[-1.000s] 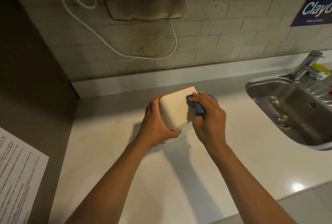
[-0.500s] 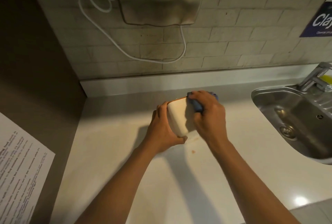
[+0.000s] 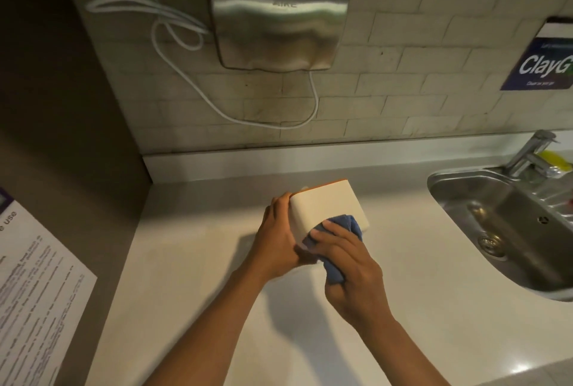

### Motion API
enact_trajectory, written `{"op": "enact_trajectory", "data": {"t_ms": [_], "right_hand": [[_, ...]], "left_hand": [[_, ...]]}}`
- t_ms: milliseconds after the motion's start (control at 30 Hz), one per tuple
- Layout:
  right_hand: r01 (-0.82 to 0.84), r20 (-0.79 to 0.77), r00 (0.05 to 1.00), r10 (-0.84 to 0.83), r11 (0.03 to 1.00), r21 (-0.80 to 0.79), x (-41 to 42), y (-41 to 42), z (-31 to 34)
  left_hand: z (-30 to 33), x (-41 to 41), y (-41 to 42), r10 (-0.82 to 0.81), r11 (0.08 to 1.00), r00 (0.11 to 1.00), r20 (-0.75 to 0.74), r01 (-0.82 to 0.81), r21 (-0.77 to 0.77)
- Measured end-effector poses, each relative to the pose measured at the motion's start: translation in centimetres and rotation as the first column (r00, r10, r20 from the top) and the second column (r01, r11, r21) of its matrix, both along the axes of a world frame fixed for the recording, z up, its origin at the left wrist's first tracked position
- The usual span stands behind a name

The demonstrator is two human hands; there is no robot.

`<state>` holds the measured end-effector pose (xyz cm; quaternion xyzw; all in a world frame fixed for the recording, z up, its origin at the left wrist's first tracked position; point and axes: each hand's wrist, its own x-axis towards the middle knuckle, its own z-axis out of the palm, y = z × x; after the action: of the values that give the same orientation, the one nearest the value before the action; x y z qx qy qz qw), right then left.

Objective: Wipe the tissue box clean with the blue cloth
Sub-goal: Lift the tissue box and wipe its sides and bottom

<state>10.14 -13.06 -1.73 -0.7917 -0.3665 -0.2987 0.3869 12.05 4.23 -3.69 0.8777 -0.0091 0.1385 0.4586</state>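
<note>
The tissue box (image 3: 327, 204) is cream-white with an orange far edge, tipped up above the white counter (image 3: 192, 292) near the middle of the view. My left hand (image 3: 276, 240) grips its left end, thumb under the near corner. My right hand (image 3: 350, 271) is closed on the blue cloth (image 3: 338, 230) and presses it against the box's near lower face. Part of the cloth hangs below my fingers.
A steel hand dryer (image 3: 279, 18) with a looping white cable (image 3: 173, 29) hangs on the tiled wall behind. A steel sink (image 3: 508, 227) with a tap (image 3: 531, 151) lies to the right. A dark side panel with a printed notice (image 3: 34, 292) bounds the left.
My right hand has slid the cloth from the box's far top edge down to its near lower face. The box is turned so more of its broad face shows.
</note>
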Motion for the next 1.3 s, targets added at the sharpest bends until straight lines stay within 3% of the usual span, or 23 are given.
{"op": "enact_trajectory", "data": {"t_ms": [67,167,233,300,367,433,567,767,833,933,1000,1100,1200,1300], "right_hand": [[0.085,-0.036,0.996,-0.082,0.991,0.106,1.4,-0.4,0.3],[0.227,-0.19,0.962,-0.196,0.961,0.156,3.6,0.6,2.6],[0.148,-0.201,0.971,-0.13,0.986,0.082,3.3,2.1,3.7],[0.021,-0.131,0.991,-0.032,0.996,-0.083,1.8,3.0,2.9],[-0.034,-0.061,0.998,0.025,0.988,-0.152,0.7,2.2,1.6],[0.003,-0.039,0.999,-0.006,0.999,-0.054,0.7,0.5,0.9],[0.193,-0.157,0.972,-0.177,0.977,0.089,3.4,-0.2,2.5],[0.054,-0.17,0.983,-0.07,0.994,-0.095,2.4,3.3,3.0],[0.026,-0.138,0.99,-0.035,0.997,-0.066,2.0,2.1,3.0],[0.123,-0.196,0.974,-0.113,0.992,0.037,3.9,1.3,4.1],[0.169,-0.223,0.961,-0.162,0.985,0.015,5.1,2.2,4.7],[0.099,-0.195,0.975,-0.108,0.994,-0.055,4.4,4.5,4.6],[0.04,-0.12,0.991,-0.057,0.989,-0.141,2.3,4.3,3.6],[0.06,-0.119,0.99,-0.071,0.993,-0.098,2.4,1.8,3.4]], "left_hand": [[-0.1,0.1,-0.2,0.027,0.999,0.998,0.059,-0.029,0.037],[-0.3,0.1,-0.2,0.022,0.999,1.0,0.005,-0.022,0.043],[-0.6,0.4,0.2,0.016,0.999,1.0,-0.014,-0.016,0.05],[-0.5,0.3,0.5,0.026,0.999,1.0,-0.015,-0.026,0.03],[-0.4,0.4,0.7,0.019,0.999,1.0,-0.025,-0.018,0.046],[-0.3,0.4,0.4,-0.005,0.999,1.0,-0.016,0.005,0.049],[0.1,0.6,0.2,0.034,0.998,0.999,-0.022,-0.033,0.051],[-0.2,0.8,0.7,-0.009,0.998,1.0,0.012,0.009,0.064],[-0.5,0.7,0.5,0.004,0.998,1.0,0.009,-0.005,0.07],[-0.7,0.8,0.3,0.04,0.995,0.999,0.027,-0.042,0.086],[-0.7,0.7,0.2,0.042,0.996,0.999,0.018,-0.043,0.078],[-0.7,0.7,0.8,0.049,0.996,0.999,0.022,-0.05,0.07],[-0.5,0.3,1.2,0.042,0.963,0.999,0.007,-0.043,0.266],[-0.6,0.4,0.5,0.044,0.985,0.999,-0.032,-0.038,0.168]]}}
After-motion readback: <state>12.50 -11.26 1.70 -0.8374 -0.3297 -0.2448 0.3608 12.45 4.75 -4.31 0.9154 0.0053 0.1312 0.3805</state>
